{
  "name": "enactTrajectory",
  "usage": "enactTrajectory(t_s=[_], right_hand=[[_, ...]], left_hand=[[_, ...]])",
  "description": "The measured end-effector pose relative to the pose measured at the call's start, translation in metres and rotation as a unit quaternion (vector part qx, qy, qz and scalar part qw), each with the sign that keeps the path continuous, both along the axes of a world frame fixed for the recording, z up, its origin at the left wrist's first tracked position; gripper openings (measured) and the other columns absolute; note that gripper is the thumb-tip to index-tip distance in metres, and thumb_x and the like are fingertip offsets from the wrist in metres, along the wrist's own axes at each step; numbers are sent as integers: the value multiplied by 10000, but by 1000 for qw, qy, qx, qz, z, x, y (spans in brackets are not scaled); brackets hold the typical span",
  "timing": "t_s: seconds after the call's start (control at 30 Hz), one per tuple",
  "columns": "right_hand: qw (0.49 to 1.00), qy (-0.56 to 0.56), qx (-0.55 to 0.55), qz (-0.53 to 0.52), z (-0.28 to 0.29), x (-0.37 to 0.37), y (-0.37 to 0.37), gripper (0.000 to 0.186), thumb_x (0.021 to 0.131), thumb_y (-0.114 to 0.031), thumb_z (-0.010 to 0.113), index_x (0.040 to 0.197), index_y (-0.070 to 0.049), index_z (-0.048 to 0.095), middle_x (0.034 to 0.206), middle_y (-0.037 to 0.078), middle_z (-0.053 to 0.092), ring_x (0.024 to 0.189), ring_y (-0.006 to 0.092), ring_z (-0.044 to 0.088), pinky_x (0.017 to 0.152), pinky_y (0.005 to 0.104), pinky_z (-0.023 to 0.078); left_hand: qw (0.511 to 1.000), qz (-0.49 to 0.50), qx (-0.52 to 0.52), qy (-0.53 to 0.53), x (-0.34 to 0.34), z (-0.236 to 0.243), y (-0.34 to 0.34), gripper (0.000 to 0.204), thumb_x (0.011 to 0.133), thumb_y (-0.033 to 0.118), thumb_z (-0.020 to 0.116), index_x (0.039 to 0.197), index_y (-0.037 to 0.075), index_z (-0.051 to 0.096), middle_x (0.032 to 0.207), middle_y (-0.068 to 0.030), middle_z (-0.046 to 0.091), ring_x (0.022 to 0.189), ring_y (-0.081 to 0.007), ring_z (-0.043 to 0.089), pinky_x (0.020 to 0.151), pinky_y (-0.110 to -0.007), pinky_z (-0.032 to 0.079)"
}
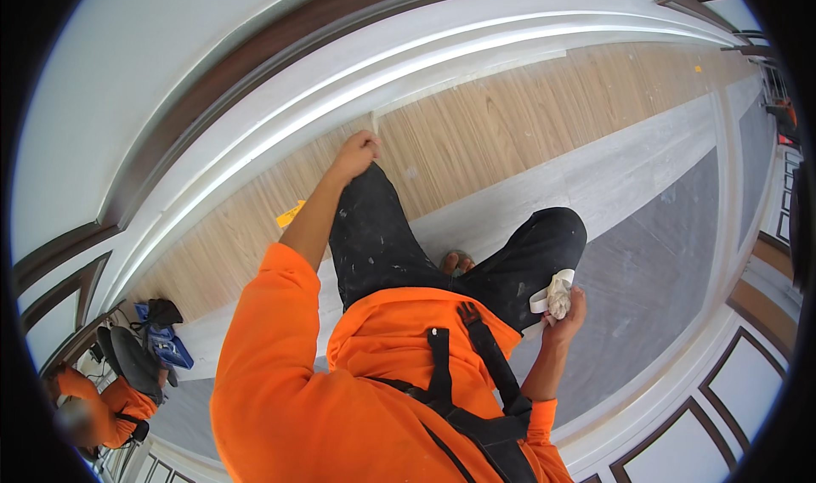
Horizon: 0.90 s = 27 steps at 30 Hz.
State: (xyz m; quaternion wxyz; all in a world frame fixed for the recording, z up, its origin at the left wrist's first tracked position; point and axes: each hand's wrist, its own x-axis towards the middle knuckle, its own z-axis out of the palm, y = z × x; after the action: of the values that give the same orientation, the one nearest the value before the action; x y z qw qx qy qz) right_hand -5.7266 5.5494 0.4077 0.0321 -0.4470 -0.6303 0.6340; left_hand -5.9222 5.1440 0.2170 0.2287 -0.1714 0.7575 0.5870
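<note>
My left hand (358,153) reaches forward past my left knee, low by the white baseboard (340,109). Its fingers are pinched together; whatever may be between them is too small to make out. Beside my right knee, my right hand (568,315) is closed on a crumpled whitish wad (559,293). A flat white strip (539,301) loops out from the wad. My black trousers (374,237) have pale specks, and both knees are bent in a squat.
Wood-look flooring (493,109) runs along the wall, bordered by a pale grey band (629,156). A yellow piece (290,214) lies by my left forearm. At far left are a blue package (171,347) and a person in orange (119,402). Dark trim (140,177) edges the wall.
</note>
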Motion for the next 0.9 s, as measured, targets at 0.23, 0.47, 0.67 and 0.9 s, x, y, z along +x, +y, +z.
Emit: enactTrajectory(t_s=[0.23,0.47,0.67,0.9], right_hand=[[1000,-15,0,-8,-2,-6,4,225,858,-296,493,857,-72,514,686,45,537,470,133,498,339,241,346],[1000,10,-21,13,5,-5,5,209,858,-263,527,848,-55,506,685,57,548,488,138,521,330,245,356],[999,32,-42,12,4,-8,2,225,858,-286,545,786,-77,503,578,27,525,369,106,469,301,221,363],[994,67,-82,28,-8,-2,12,252,862,-297,547,752,-77,493,569,27,528,366,103,476,291,219,363]], left_hand=[[990,-83,101,47,17,78,85,123,916,175,503,881,60,528,796,-27,572,755,-107,525,713,-258,431],[970,-58,233,43,50,136,126,134,937,186,497,871,71,515,770,0,542,745,-92,515,730,-250,438],[965,-89,243,38,67,166,145,129,935,185,503,882,68,518,780,-2,540,739,-87,514,714,-238,444],[967,-57,248,19,65,167,152,132,930,199,517,888,74,523,785,14,529,730,-80,527,706,-238,458]])
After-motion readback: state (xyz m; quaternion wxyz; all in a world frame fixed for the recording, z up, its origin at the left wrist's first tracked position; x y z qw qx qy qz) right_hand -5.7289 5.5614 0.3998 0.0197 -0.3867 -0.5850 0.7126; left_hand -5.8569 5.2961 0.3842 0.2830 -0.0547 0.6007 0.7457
